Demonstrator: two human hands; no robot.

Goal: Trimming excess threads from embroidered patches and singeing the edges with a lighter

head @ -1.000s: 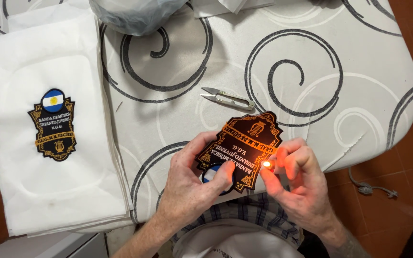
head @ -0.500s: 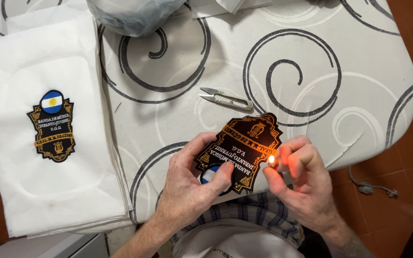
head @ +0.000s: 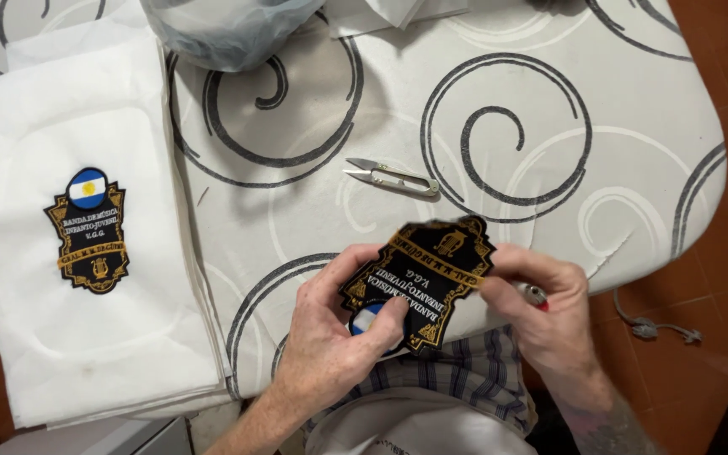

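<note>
While left hand point(head: 330, 337) and right hand point(head: 541, 312) pinch it, black gold-trimmed patch point(head: 421, 282) sits upside-down, edges jagged

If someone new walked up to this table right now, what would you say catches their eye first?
Most likely the black and gold embroidered patch held at the near edge between the left hand and the right hand, which also grips a lighter. Next, a matching patch lies on the folded white fabric at the left. Small thread snips rest mid-table on the swirl-patterned cover.
</note>
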